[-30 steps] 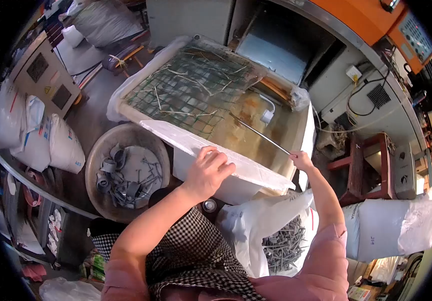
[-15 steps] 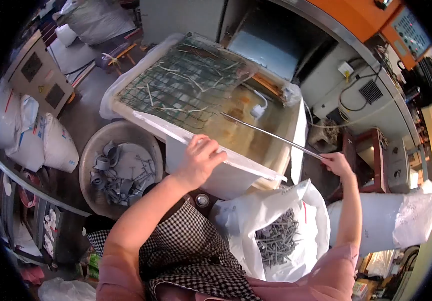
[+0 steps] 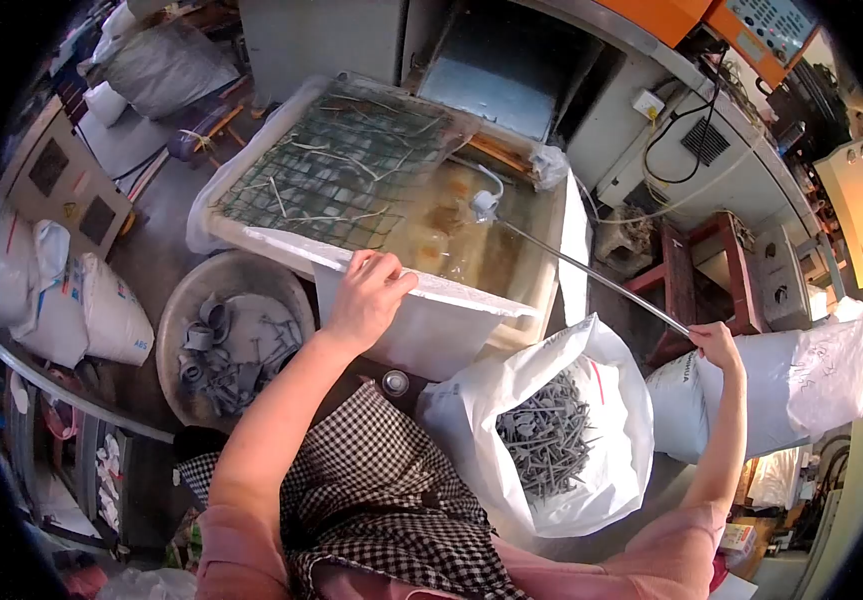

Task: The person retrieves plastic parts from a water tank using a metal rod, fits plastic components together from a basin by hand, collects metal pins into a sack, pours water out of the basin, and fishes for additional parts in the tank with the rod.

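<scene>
My left hand (image 3: 366, 298) is closed over the top edge of a white board (image 3: 441, 290) along the near side of a water-filled tub (image 3: 548, 288). Out to the right, my right hand (image 3: 716, 345) grips the end of a long thin metal rod (image 3: 601, 277). The rod reaches over the tub's right rim, its far end beside a white hooked plastic piece (image 3: 485, 203) in the murky water. I cannot tell whether the two touch. A green mesh (image 3: 326, 155) with pale strips on it covers the tub's left part.
An open white sack (image 3: 616, 440) of grey plastic parts (image 3: 548, 440) stands in front of me. A round basin (image 3: 176, 340) with more grey pieces sits at left. Behind the tub is a machine opening (image 3: 496, 85); a reddish frame (image 3: 681, 285) stands right.
The rod has swung right and toward me with my right hand, its far end now by the white hooked piece. My left hand stays on the board; the whole view has shifted slightly.
</scene>
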A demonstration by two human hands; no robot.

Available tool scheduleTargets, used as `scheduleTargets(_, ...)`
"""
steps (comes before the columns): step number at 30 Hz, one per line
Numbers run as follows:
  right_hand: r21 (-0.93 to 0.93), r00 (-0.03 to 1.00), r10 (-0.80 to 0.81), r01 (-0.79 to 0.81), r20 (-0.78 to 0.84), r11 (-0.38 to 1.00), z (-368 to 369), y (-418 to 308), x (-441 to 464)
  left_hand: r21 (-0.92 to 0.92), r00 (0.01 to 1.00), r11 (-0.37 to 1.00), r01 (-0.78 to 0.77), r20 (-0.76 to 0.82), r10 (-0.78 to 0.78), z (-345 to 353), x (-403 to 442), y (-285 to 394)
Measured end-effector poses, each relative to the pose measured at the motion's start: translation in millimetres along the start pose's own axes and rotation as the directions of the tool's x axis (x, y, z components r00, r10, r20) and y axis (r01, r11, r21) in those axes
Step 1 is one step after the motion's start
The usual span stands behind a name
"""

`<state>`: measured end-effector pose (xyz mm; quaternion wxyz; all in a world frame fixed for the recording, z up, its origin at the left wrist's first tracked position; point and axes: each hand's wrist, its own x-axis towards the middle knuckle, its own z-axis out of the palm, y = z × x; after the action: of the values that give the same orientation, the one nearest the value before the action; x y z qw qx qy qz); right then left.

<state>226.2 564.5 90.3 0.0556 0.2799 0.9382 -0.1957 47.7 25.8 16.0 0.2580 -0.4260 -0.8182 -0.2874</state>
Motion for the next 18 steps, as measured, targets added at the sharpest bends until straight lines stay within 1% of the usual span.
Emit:
scheduleTargets(3,0.03,1.0,-0.022,0.022,0.0,0.999,20.4,1.0,15.9,-0.005,1.0,1.0,0.003,-0.006,-0.003,1.2,-2.0,-1.6)
scheduleTargets(5,0.081,0.998,-0.056,0.056,0.008,0.995,42.2,-0.4,30.0,-0.006,1.0,1.0,0.0,-0.012,0.0,2.6,-1.4,-1.7)
scheduleTargets(7,0.087,0.991,-0.126,0.121,0.053,0.989,57.5,-14.0,36.9,-0.003,1.0,1.0,-0.004,-0.005,0.004,3.6,-2.1,-1.9)
scheduleTargets(13,0.09,0.983,-0.163,0.155,0.083,0.984,91.7,-34.3,60.8,-0.036,1.0,0.999,0.022,0.013,-0.021,3.0,-9.2,-8.0)
scheduleTargets(15,0.147,0.976,-0.177,0.158,0.127,0.976,97.7,-36.0,68.0,-0.032,1.0,0.999,0.028,0.01,-0.027,1.2,-8.3,-7.6)
scheduleTargets(16,0.195,0.98,-0.151,0.124,0.132,0.973,96.3,-36.2,69.7,-0.033,1.0,0.999,0.028,0.01,-0.028,0.0,-8.5,-7.6)
scheduleTargets(17,0.194,0.978,-0.158,0.129,0.138,0.973,91.0,-34.6,70.5,-0.029,0.999,0.999,0.036,0.011,-0.035,-0.9,-8.6,-9.2)
scheduleTargets(18,0.176,0.982,-0.166,0.148,0.092,0.973,82.4,-30.4,71.0,-0.035,0.999,0.999,0.033,0.01,-0.033,-1.4,-8.6,-10.8)
